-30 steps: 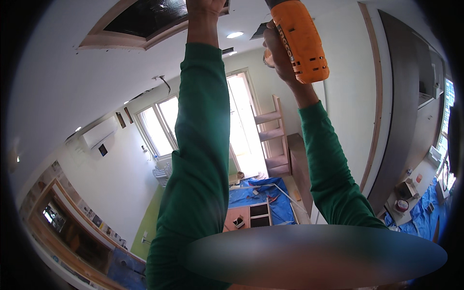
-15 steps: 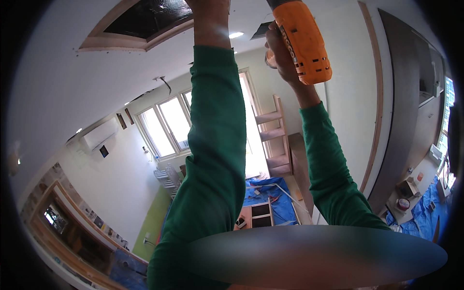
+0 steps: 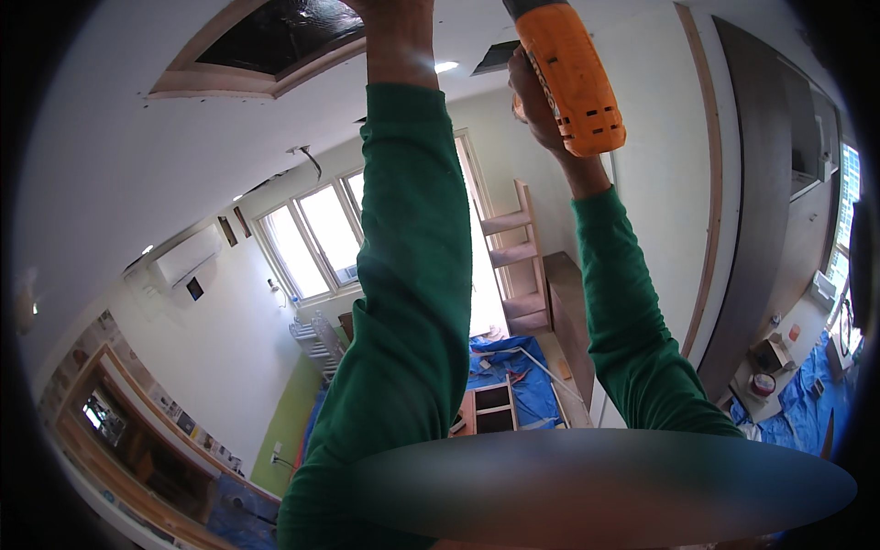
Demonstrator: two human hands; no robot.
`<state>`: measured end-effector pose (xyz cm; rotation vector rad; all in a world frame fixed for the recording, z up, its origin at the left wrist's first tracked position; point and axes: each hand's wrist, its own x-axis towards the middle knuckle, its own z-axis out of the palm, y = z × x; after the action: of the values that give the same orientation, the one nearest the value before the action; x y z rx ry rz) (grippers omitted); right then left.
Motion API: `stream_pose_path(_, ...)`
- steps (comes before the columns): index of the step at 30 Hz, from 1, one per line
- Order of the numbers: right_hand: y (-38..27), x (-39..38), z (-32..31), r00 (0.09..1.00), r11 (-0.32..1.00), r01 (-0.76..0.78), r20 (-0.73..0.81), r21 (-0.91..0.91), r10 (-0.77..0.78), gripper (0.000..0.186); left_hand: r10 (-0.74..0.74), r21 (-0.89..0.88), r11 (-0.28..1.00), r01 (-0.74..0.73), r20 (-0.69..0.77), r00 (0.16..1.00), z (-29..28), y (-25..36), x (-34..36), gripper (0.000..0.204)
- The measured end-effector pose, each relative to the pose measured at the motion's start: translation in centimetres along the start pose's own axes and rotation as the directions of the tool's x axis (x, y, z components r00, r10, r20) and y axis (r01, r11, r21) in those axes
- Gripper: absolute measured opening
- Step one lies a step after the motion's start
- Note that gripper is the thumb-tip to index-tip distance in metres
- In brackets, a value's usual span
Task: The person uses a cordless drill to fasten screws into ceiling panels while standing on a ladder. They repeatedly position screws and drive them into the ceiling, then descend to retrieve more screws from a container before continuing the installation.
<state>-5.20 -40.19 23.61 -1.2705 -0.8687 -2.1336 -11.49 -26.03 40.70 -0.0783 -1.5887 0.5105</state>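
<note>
Right hand wrapped around an orange power drill, held high on the right. Left hand raised left of it, by the wood-framed ceiling opening; fingers hidden, can't tell its grip. Blue sheeting far side, near a wooden shelf unit.

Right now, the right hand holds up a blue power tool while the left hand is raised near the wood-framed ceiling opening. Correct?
No: the head view shows an orange power tool, not blue. The right hand does hold it up, the left hand raised near the wood-framed ceiling opening.
</note>
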Motion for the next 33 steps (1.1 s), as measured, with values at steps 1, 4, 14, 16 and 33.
stream_pose_path(1, -0.1, 0.0, -0.1, 1.000, 1.000, 0.004, 0.000, -0.018, -0.004, 0.015, -0.022, -0.006, 1.000, 0.022, 0.069, 0.997, -1.2, -0.2, 0.7, 0.098)
stream_pose_path(4, -0.3, 0.1, -0.1, 0.999, 0.996, 0.035, -0.002, -0.085, -0.036, 0.015, -0.022, -0.044, 0.999, 0.030, 0.182, 0.983, -2.4, -0.6, 1.6, 0.098)
stream_pose_path(14, 0.6, 1.1, 0.3, 0.998, 0.999, 0.038, 0.046, -0.004, -0.038, 0.014, -0.343, -0.514, 0.798, 0.314, 0.041, 0.939, -1.0, 1.5, 1.3, 0.098)
stream_pose_path(16, 1.1, 0.8, 0.5, 0.997, 0.996, 0.044, 0.074, -0.081, -0.038, 0.012, -0.057, -0.113, 0.991, 0.074, 0.147, 0.987, -1.7, -0.1, 1.2, 0.098)
stream_pose_path(33, -0.2, 3.4, -1.0, 0.945, 0.922, 0.323, 0.027, -0.213, -0.325, 0.018, -0.128, -0.281, 0.946, 0.160, 0.127, 0.984, -2.4, -0.3, 1.7, 0.094)
